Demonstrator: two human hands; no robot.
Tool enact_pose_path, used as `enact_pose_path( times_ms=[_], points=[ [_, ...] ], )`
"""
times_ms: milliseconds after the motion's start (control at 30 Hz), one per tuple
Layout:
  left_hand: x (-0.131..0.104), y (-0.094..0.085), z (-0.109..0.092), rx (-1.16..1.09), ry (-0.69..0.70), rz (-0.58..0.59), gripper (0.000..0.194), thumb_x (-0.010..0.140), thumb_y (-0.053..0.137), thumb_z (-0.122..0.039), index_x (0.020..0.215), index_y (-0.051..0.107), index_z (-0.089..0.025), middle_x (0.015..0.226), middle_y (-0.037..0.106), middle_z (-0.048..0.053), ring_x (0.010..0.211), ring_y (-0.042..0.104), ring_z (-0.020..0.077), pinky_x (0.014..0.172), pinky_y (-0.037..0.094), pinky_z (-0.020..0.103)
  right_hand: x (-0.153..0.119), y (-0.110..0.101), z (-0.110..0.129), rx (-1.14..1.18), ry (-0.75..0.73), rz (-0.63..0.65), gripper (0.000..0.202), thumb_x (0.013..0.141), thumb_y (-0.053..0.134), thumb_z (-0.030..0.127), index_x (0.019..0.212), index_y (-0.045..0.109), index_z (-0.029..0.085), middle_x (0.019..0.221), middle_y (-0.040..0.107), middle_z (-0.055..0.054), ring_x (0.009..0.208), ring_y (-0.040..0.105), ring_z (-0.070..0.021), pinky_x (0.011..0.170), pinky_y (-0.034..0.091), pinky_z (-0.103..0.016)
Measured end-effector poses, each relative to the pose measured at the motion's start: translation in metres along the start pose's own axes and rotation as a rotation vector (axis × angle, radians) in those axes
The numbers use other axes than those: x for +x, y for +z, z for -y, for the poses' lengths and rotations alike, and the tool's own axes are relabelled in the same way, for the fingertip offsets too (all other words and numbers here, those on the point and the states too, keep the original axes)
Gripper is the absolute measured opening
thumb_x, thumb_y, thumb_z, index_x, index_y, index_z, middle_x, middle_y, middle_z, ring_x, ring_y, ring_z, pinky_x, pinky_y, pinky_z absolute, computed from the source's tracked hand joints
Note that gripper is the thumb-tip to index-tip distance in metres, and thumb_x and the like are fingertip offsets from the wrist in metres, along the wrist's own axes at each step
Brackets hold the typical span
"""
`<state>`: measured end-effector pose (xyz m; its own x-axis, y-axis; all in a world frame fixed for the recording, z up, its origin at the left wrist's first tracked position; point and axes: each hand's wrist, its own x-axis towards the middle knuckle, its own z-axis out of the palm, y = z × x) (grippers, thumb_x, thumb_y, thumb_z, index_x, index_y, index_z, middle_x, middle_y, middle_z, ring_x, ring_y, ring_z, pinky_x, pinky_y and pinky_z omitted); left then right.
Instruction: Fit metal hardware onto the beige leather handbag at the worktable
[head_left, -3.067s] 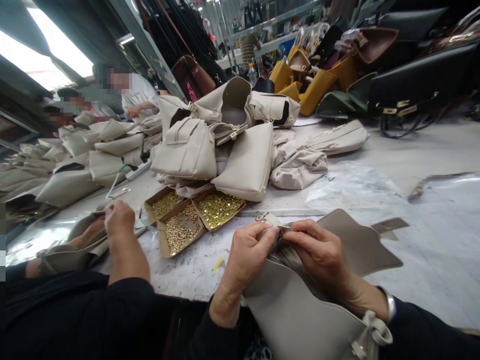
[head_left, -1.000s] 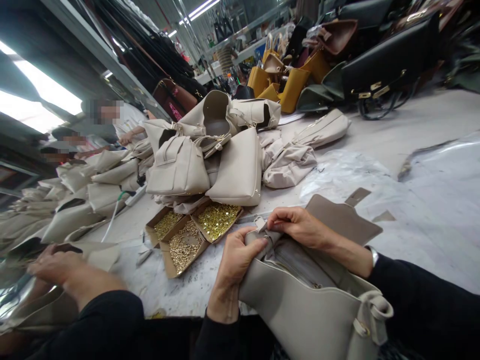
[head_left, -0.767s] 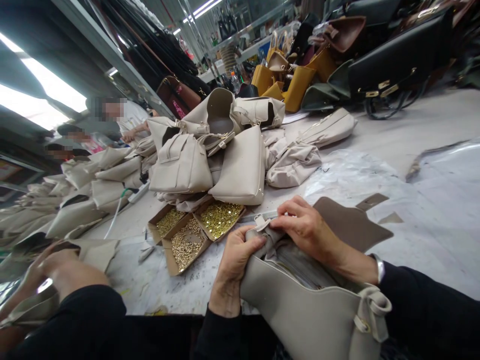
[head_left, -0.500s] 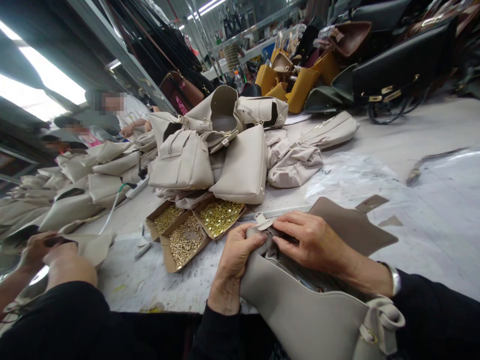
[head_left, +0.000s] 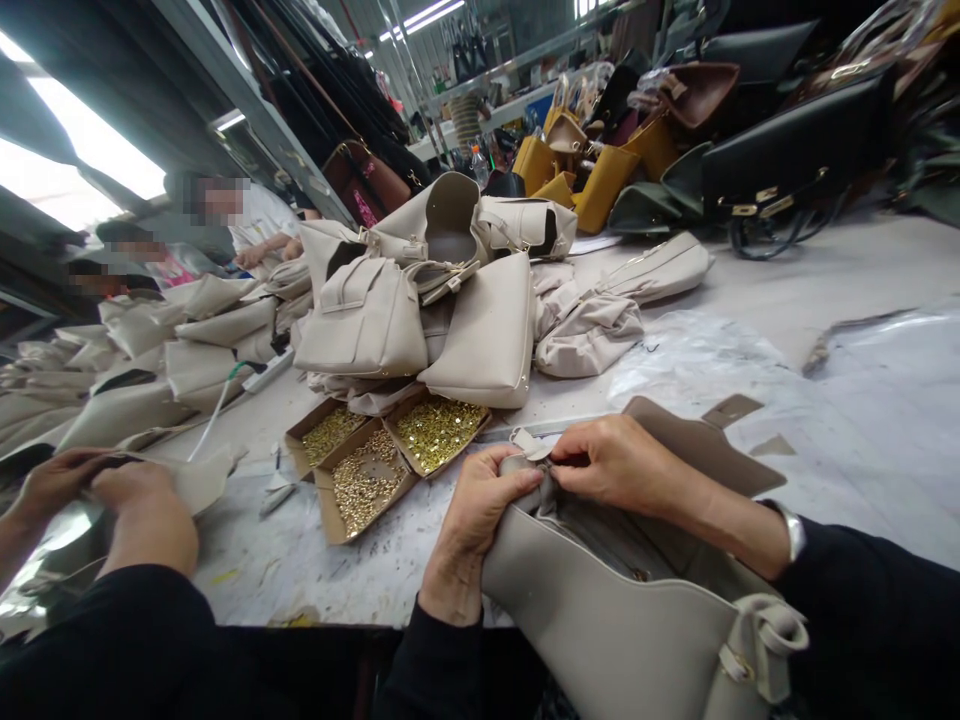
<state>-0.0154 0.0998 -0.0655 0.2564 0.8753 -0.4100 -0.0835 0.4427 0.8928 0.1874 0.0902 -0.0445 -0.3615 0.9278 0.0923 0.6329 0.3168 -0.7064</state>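
A grey-beige handbag (head_left: 600,620) leans at the table's front edge, its top open and its flap (head_left: 675,440) folded back. My left hand (head_left: 472,520) grips the bag's upper left corner, thumb pressed on the rim. A small pale tab (head_left: 531,442) sticks up at that corner. Beside it, my right hand (head_left: 622,460) pinches at the inner side of the corner; whatever lies between its fingertips is too small to make out. A knotted strap end (head_left: 772,640) hangs at the bag's right end.
Three cardboard trays of small gold metal parts (head_left: 367,480) stand left of the bag. Behind them rises a heap of beige bags (head_left: 367,320). At the left, a co-worker's hands (head_left: 142,500) hold a beige piece. Clear plastic sheeting (head_left: 705,350) lies at right.
My right hand's fingers have drawn together into a pinch at the corner. My left hand keeps its hold. The co-worker's hands at left have shifted slightly.
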Motion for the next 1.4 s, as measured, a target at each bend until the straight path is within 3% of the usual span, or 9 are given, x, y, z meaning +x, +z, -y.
enact_pose_path(
  times_ms=[100,367,533,700,900,1133,1267,1333,1400],
  points=[
    [0.000,-0.001,0.000,0.003,-0.003,0.002,0.032,0.055,0.093,-0.025,0.074,0.072,-0.010,0.066,0.066,0.002,0.058,0.056,0.0111,0.058,0.045,0.022,0.001,0.001,0.001,0.004,0.009,0.005,0.019,0.081,0.067,0.018,0.063,0.069,0.017,0.058,0.064,0.002,0.055,0.051,-0.0101,0.057,0.025,-0.026],
    [-0.003,0.000,0.002,0.063,0.033,-0.041,0.031,0.059,0.090,-0.027,0.079,0.072,-0.011,0.070,0.067,0.002,0.060,0.056,0.0118,0.059,0.045,0.022,-0.006,0.019,0.001,-0.124,-0.171,-0.229,0.024,0.086,0.061,0.013,0.063,0.065,0.017,0.063,0.061,0.000,0.059,0.052,-0.0125,0.061,0.030,-0.029],
    [-0.010,0.010,-0.002,0.326,0.186,-0.133,0.018,0.069,0.081,-0.027,0.079,0.075,-0.013,0.077,0.071,0.003,0.071,0.061,0.0160,0.069,0.048,0.024,-0.007,0.023,0.001,-0.093,-0.166,-0.315,0.024,0.086,0.058,0.011,0.063,0.062,0.018,0.065,0.059,0.001,0.059,0.053,-0.0130,0.061,0.033,-0.028],
    [-0.018,0.027,-0.007,0.625,0.339,-0.320,0.013,0.074,0.071,-0.020,0.084,0.079,-0.016,0.079,0.075,0.001,0.075,0.064,0.0183,0.075,0.048,0.026,-0.008,0.024,0.000,-0.138,-0.202,-0.350,0.024,0.087,0.057,0.011,0.064,0.061,0.019,0.067,0.060,0.000,0.062,0.054,-0.0145,0.062,0.033,-0.030],
    [-0.023,0.035,-0.006,0.646,0.380,-0.416,0.016,0.074,0.070,-0.018,0.084,0.081,-0.017,0.078,0.077,0.001,0.073,0.066,0.0188,0.073,0.049,0.025,-0.009,0.027,0.000,-0.148,-0.204,-0.357,0.019,0.087,0.058,0.011,0.071,0.061,0.020,0.073,0.061,-0.001,0.070,0.056,-0.0171,0.067,0.036,-0.031],
    [-0.029,0.030,-0.010,0.562,0.332,-0.484,0.016,0.072,0.076,-0.023,0.086,0.081,-0.017,0.078,0.077,0.002,0.072,0.064,0.0183,0.069,0.048,0.025,-0.002,0.014,0.002,-0.068,-0.168,-0.356,0.012,0.082,0.069,0.015,0.080,0.060,0.021,0.088,0.064,-0.004,0.089,0.056,-0.0233,0.080,0.043,-0.034],
    [-0.037,0.025,-0.013,0.526,0.308,-0.479,0.018,0.068,0.080,-0.024,0.084,0.081,-0.017,0.075,0.075,0.001,0.068,0.062,0.0171,0.065,0.047,0.023,0.001,0.010,-0.007,0.126,-0.093,-0.165,0.022,0.083,0.075,0.023,0.104,0.069,0.022,0.095,0.070,-0.003,0.089,0.062,-0.0223,0.077,0.047,-0.032],
    [-0.042,0.024,-0.012,0.532,0.330,-0.458,0.017,0.067,0.080,-0.022,0.084,0.081,-0.018,0.072,0.074,0.000,0.065,0.060,0.0164,0.063,0.045,0.023,0.000,0.012,-0.010,0.222,-0.115,-0.068,0.019,0.086,0.073,0.021,0.105,0.074,0.024,0.092,0.073,-0.002,0.086,0.065,-0.0208,0.075,0.048,-0.030],
    [-0.048,0.024,-0.011,0.559,0.366,-0.439,0.017,0.068,0.077,-0.019,0.084,0.082,-0.019,0.072,0.073,0.000,0.063,0.060,0.0162,0.062,0.045,0.023,-0.003,0.015,-0.009,0.291,-0.135,-0.058,0.019,0.088,0.072,0.018,0.103,0.078,0.026,0.092,0.075,-0.002,0.088,0.067,-0.0207,0.078,0.049,-0.031]
  ],
)
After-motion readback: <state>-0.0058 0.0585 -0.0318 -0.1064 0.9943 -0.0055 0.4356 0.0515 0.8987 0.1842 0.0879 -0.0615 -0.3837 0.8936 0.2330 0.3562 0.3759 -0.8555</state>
